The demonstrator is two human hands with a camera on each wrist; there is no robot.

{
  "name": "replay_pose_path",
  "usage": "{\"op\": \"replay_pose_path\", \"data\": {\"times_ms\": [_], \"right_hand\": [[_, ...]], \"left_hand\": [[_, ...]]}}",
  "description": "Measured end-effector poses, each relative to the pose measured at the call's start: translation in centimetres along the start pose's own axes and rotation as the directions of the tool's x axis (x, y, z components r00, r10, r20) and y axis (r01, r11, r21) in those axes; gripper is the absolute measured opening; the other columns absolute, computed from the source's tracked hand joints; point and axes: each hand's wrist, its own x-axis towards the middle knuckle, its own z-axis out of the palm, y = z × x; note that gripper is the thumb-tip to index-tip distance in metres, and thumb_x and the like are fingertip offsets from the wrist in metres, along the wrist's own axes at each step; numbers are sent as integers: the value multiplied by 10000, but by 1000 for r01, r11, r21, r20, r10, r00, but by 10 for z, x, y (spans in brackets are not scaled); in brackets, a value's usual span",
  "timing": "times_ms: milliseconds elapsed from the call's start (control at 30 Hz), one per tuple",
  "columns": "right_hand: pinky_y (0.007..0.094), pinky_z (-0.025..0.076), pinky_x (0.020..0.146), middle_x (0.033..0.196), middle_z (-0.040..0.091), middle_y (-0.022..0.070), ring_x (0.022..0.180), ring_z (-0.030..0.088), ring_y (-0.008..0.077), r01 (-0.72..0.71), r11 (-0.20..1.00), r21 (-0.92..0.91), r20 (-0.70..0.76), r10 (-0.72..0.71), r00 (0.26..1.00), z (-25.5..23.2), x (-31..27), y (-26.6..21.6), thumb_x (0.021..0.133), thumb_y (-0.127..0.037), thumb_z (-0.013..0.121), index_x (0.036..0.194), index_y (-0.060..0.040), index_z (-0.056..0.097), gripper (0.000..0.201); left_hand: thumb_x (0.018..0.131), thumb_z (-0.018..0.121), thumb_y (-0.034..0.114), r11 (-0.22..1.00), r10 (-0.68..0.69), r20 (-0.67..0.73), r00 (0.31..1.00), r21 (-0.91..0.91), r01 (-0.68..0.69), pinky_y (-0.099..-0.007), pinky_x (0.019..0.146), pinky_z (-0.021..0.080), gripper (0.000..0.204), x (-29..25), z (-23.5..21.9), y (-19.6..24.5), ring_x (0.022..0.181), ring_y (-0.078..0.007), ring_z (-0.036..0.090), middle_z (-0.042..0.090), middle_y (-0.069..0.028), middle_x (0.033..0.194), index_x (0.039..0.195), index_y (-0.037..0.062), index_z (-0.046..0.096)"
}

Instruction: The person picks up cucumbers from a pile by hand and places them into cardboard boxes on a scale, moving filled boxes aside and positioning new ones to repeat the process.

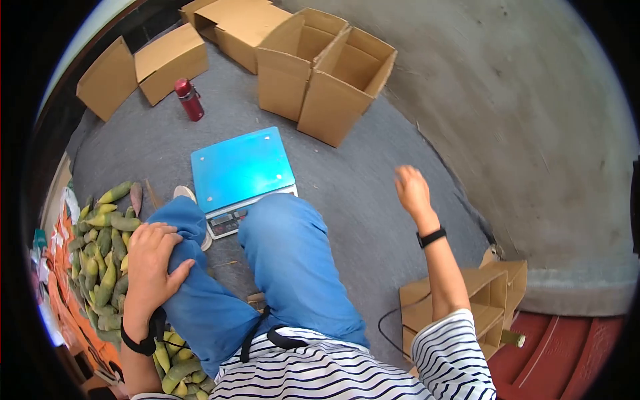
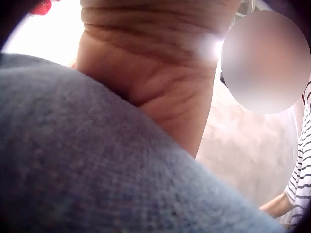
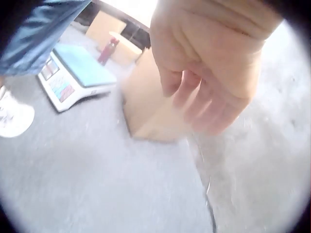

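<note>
My left hand [image 1: 152, 261] rests flat on my left knee, on the blue jeans [image 1: 200, 293], fingers relaxed and holding nothing. In the left wrist view only the wrist [image 2: 160, 73] and the denim [image 2: 87, 170] show. My right hand [image 1: 412, 190] is raised over the grey floor, blurred, fingers loosely hanging and empty; the right wrist view shows the same hand [image 3: 204, 97] above the floor, reaching toward an open cardboard box [image 3: 150, 107]. A blue-topped weighing scale [image 1: 241, 170] sits on the floor in front of my knees.
A heap of green-yellow pods [image 1: 107, 253] lies at my left. Open cardboard boxes [image 1: 327, 73] stand beyond the scale, flattened ones [image 1: 143, 67] at far left, another box [image 1: 490, 300] by my right elbow. A red bottle [image 1: 189, 100] stands near the boxes.
</note>
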Motion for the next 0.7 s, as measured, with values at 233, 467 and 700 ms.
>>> {"op": "replay_pose_path", "data": {"times_ms": [233, 467, 700], "right_hand": [[420, 405, 1000, 1242, 574, 154, 1190, 506, 306, 112, 982, -149, -206, -142, 968, 31, 199, -42, 797, -225, 685, 1241, -59, 540, 496], [399, 413, 964, 935, 686, 117, 968, 628, 295, -64, 950, -306, 48, 83, 995, 69, 211, -43, 807, -281, 664, 976, -93, 619, 257], [422, 488, 644, 688, 647, 106, 634, 649, 302, 207, 933, -293, -33, -226, 973, 21, 129, -79, 812, -233, 637, 790, -95, 559, 161]], "left_hand": [[659, 740, 207, 997, -43, -24, 999, -65, 42, -482, 958, 393, 344, 0, 1, -7, 1017, -319, 568, 615, -124, 1019, 915, 28, 596], [644, 739, 211, 980, -124, -14, 992, -160, 120, -473, 946, 412, 359, -1, 1, -22, 1004, -334, 581, 628, -125, 1002, 920, 36, 591], [649, 735, 199, 981, -83, -40, 996, -177, 75, -455, 934, 421, 351, -3, 1, -21, 986, -338, 580, 628, -130, 996, 919, 31, 585]]}}
